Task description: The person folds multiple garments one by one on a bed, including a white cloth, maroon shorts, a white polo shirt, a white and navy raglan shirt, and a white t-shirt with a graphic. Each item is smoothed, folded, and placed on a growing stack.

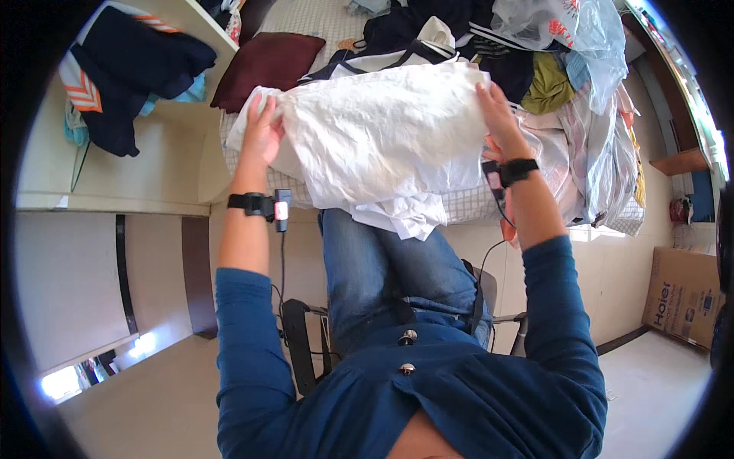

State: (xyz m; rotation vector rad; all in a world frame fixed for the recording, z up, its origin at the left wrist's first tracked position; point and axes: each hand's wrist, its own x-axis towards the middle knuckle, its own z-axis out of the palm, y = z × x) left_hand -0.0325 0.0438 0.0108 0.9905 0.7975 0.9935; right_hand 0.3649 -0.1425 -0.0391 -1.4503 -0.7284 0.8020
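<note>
A creased white garment [390, 130] is stretched out in front of me over the edge of the bed, with a loose part hanging down near my knees. My left hand [262, 136] grips its left side, fingers on top near the far corner. At the opposite side, my right hand [501, 118] holds the edge close to the far right corner. The cloth hides parts of the fingers on both hands. Which kind of garment it is, I cannot tell.
A dark red cushion [267, 67] lies on the bed at the far left. Dark clothes [508, 73], an olive cloth [550, 84] and a clear plastic bag [592, 46] pile up at the right. Left stands a shelf [168, 153] with folded clothes. A cardboard box [680, 298] sits on the floor.
</note>
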